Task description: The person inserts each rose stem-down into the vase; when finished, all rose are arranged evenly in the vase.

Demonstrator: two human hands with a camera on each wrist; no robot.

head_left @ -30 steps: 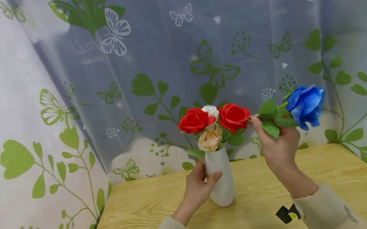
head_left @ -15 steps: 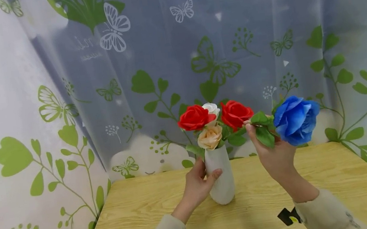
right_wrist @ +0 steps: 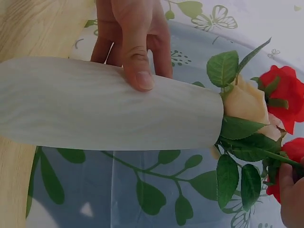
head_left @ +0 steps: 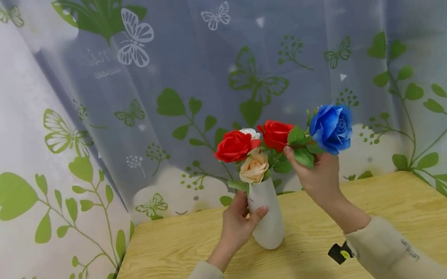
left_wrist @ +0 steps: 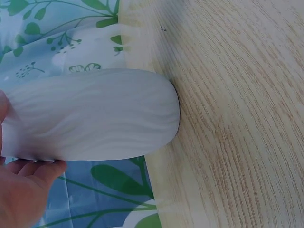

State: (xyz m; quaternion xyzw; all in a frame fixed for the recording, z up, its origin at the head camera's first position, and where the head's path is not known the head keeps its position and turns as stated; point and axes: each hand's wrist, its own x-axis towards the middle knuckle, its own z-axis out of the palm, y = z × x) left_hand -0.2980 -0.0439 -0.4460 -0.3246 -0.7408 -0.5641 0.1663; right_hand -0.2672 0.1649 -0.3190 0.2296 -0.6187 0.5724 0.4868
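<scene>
A tall white vase (head_left: 270, 217) with a wavy surface stands upright on the table. My left hand (head_left: 237, 221) grips it from the left, thumb across its front and fingers behind. Out of its mouth rise a red rose (head_left: 233, 146), another red rose (head_left: 276, 134), a white rose (head_left: 250, 133) and a peach rose (head_left: 254, 167). To the right of the mouth, my right hand (head_left: 319, 175) pinches the stem of a blue rose (head_left: 332, 129) just below its bloom, among green leaves (head_left: 302, 157). The bloom tilts right, close beside the right-hand red rose.
The wood-grain table (head_left: 178, 252) ends at a patterned curtain (head_left: 178, 47) with leaves and butterflies, which also closes off both sides. A small black device (head_left: 340, 253) sits at my right sleeve (head_left: 388, 249).
My right hand has moved left with the blue rose, bringing it closer to the flowers in the vase. The left hand keeps its hold on the vase.
</scene>
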